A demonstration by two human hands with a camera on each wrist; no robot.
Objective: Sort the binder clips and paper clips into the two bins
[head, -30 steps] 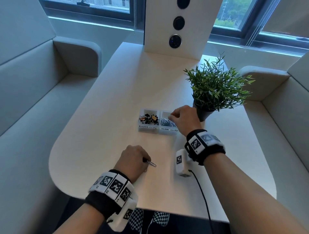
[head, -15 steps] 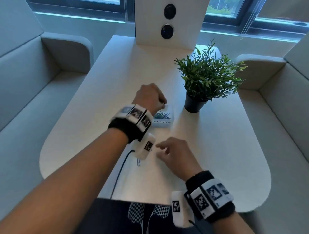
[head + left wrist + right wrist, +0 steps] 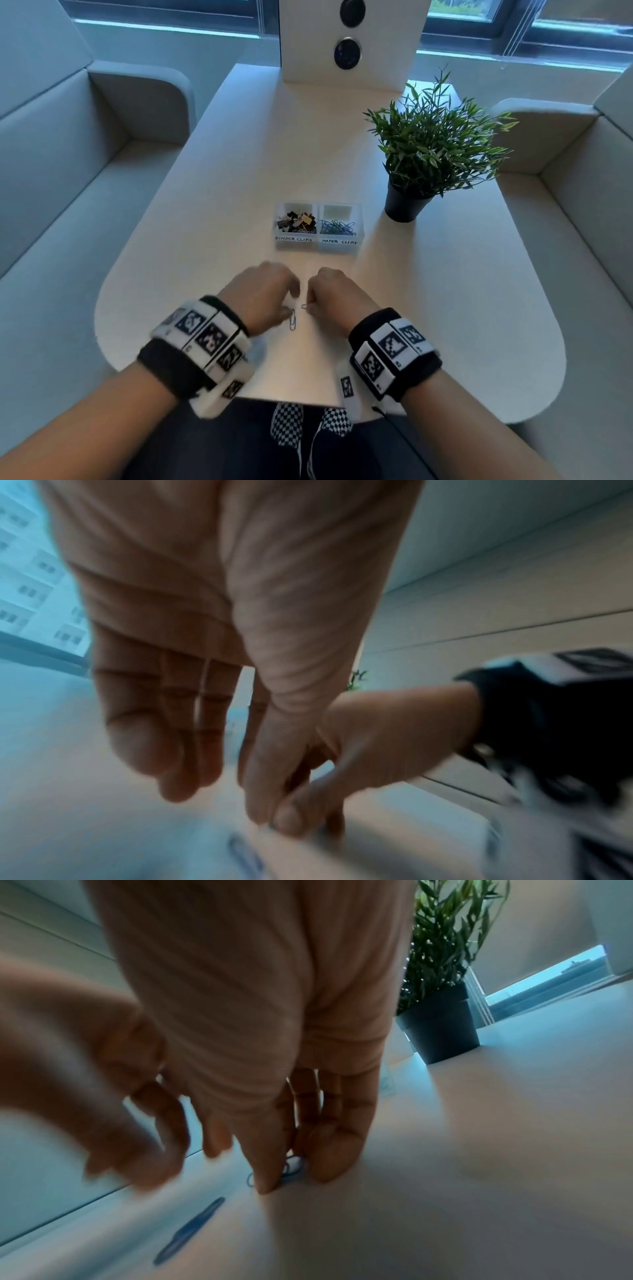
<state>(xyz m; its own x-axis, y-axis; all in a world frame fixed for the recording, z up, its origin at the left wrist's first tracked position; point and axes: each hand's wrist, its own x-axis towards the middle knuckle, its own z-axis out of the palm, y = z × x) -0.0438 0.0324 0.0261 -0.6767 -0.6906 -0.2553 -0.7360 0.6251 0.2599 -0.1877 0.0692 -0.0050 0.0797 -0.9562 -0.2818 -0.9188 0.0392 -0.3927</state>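
Two clear plastic bins [image 3: 318,245] sit mid-table; two loose blue wire paper clips lie nearer. The right hand [image 3: 337,291] pinches one [image 3: 291,1169]. The left hand [image 3: 265,294], back from the bins, hovers relaxed over the other [image 3: 292,323].

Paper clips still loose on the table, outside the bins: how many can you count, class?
2. One paper clip lies by the left hand; the other paper clip is pinched against the table by the right hand. The hands may hide more.
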